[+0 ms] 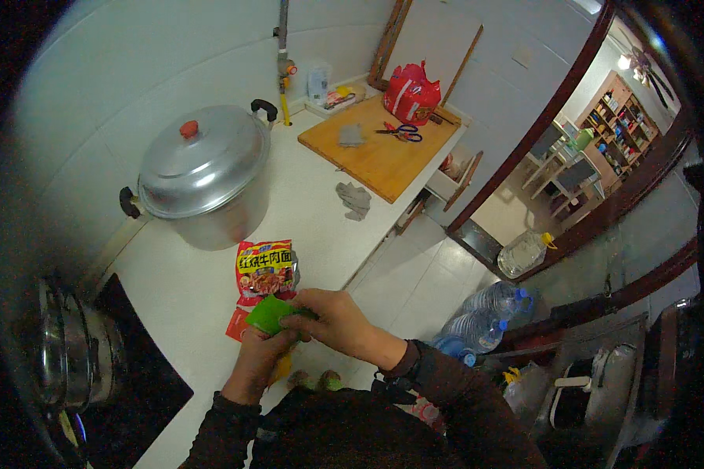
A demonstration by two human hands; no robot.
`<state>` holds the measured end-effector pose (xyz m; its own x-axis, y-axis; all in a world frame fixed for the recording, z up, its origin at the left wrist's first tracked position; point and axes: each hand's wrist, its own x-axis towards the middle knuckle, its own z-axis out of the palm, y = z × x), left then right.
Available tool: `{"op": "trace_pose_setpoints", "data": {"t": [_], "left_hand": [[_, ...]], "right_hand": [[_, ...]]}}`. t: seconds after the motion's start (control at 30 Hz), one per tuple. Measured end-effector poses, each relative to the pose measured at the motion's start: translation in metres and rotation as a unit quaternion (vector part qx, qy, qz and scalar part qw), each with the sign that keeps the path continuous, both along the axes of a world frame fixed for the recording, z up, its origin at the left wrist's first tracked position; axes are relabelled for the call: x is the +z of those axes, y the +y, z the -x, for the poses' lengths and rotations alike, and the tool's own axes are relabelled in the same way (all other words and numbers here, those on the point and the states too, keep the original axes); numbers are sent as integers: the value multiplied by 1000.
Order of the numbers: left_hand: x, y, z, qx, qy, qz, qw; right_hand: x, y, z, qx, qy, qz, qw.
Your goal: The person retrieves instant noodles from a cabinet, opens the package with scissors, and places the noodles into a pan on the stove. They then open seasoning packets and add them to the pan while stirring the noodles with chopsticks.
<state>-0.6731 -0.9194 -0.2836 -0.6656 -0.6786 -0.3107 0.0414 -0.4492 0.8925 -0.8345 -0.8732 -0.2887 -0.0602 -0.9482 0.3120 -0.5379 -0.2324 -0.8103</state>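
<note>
A small green sachet is pinched between both of my hands above the white countertop. My left hand grips it from below, and my right hand holds its right end with the fingertips. Just beyond the hands lies a red and yellow instant noodle packet, bearing writing and a picture of food. A red sachet lies on the counter beside the left hand, partly hidden by the green one.
A lidded aluminium pot stands by the wall. Scissors and a red plastic bag rest on a wooden cutting board. Left is a black cooktop with a steel pot. An open drawer juts out; water bottles stand on the floor.
</note>
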Motion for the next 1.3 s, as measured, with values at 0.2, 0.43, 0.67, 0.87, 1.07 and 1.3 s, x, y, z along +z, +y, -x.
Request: {"op": "trace_pose_setpoints", "data": {"t": [0.2, 0.43, 0.67, 0.87, 1.07, 1.3], "left_hand": [[1, -25, 32, 22, 2, -27, 999], [-3, -53, 82, -17, 52, 10, 998], [-32, -82, 157, 183, 6, -6, 983], [-23, -94, 247, 234, -103, -38, 966], [-3, -97, 295, 267, -71, 8, 961], [-3, -91, 316, 314, -40, 20, 948]], "right_hand": [[7, -24, 28, 10, 60, 96, 993], [13, -48, 92, -4, 37, 10, 999], [-40, -123, 315, -224, -31, 25, 974], [-135, -213, 569, -283, 182, -14, 942], [-180, -274, 653, -175, 140, -38, 974], [-172, -296, 657, -11, -125, -142, 982]]}}
